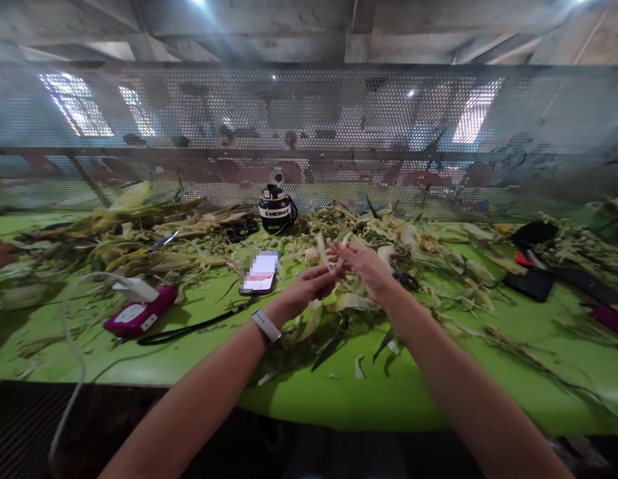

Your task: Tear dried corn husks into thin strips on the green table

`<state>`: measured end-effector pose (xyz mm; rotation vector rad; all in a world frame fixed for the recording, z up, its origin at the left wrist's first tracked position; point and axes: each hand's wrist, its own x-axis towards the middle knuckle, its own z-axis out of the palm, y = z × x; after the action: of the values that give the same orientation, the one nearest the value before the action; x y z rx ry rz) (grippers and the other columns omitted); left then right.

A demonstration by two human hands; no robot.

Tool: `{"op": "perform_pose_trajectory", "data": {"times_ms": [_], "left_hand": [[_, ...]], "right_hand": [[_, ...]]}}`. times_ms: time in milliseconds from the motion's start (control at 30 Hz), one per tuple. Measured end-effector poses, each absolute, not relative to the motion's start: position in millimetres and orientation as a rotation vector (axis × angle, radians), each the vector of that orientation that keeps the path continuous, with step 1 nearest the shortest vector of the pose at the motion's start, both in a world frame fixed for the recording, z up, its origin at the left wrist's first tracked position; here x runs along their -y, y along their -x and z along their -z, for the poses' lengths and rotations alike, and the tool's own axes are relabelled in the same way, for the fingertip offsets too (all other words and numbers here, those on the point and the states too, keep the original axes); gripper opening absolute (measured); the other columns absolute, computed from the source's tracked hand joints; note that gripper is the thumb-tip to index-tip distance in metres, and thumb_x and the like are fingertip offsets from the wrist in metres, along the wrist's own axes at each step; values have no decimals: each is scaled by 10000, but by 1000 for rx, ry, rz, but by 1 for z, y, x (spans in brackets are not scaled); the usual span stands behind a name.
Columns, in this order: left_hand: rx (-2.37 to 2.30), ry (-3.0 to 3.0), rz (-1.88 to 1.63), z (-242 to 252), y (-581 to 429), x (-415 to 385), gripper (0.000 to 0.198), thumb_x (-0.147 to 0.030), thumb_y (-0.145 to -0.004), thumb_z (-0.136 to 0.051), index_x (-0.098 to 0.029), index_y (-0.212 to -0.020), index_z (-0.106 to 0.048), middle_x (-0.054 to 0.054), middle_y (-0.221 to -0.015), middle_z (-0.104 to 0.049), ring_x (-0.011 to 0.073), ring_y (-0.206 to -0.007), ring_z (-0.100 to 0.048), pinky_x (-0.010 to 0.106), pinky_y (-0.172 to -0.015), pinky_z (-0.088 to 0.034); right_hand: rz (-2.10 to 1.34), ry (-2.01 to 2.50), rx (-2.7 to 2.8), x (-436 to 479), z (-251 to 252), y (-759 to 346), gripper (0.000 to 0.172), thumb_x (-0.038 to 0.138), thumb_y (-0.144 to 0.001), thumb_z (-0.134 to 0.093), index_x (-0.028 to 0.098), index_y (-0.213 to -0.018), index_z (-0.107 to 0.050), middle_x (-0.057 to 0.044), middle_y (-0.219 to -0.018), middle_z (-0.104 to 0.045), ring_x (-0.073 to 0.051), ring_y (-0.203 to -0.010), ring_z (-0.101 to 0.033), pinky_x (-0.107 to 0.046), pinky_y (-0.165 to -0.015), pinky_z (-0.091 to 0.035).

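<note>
Both my hands meet over the middle of a bright green table (309,392). My left hand (309,287), with a white watch band at the wrist, is closed in a pinch on a pale corn husk strip (322,247). My right hand (366,266) is curled around the same husk material from the right. Torn husk pieces (333,313) lie heaped directly under both hands.
A phone (261,271) lies left of my hands. A magenta power bank (139,314) with white cable sits further left. A black jug (276,209) stands at the back by a perforated metal screen (309,133). Husk piles (139,239) cover the table; dark tools (533,276) lie at right.
</note>
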<state>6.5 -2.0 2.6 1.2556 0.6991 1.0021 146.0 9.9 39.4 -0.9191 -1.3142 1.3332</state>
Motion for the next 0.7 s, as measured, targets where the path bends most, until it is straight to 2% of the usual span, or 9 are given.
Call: {"op": "perform_pose_trajectory", "data": {"times_ms": [67,133,267,400,567,700], "left_hand": [[-703,-1187,-1069,-2,-5,-1,403,-496,-647,-715,-127,-796,-651,-57,-510,-415,45,-455,-310,212,-443,-175],[-701,-1167,-1090,-1,-5,-4,388,-482,-630,-731,-131,-764,-635,-47,-529,-450,48,-466,-337,209,-450,-200],[-684,-1226,-1095,1,-5,-5,353,-458,-640,-732,-137,-678,-592,-47,-519,-464,48,-471,-356,208,-471,-243],[-663,-1289,-1091,2,-7,-2,345,-457,-679,-706,-130,-677,-598,-30,-539,-516,52,-496,-396,209,-500,-282],[-671,-1175,-1102,4,-10,-2,376,-462,-610,-757,-120,-705,-631,-26,-550,-558,47,-493,-423,196,-497,-307],[-669,-966,-1196,-1,-8,-5,397,-461,-599,-762,-123,-788,-671,-9,-603,-600,74,-560,-521,192,-539,-386]], "right_hand": [[-1327,924,1390,-13,-40,-150,338,505,-640,-705,173,-696,-678,-4,-658,-633,-138,-642,-576,-281,-645,-465],[-1270,931,1423,-16,-38,-152,327,499,-631,-711,175,-639,-665,-3,-643,-634,-145,-654,-574,-295,-688,-458],[-1123,935,1358,-20,-28,-149,329,491,-606,-721,173,-582,-640,9,-599,-610,-119,-579,-513,-270,-620,-413],[-1120,941,1215,-20,-23,-144,338,490,-584,-731,170,-579,-624,29,-542,-553,-97,-520,-464,-247,-544,-374],[-1225,960,1236,-22,-26,-148,377,521,-552,-750,174,-630,-626,16,-601,-591,-124,-580,-543,-264,-598,-441],[-1066,1131,1407,-27,-27,-156,410,592,-664,-645,189,-598,-613,8,-561,-582,-127,-548,-522,-259,-542,-415]]}}
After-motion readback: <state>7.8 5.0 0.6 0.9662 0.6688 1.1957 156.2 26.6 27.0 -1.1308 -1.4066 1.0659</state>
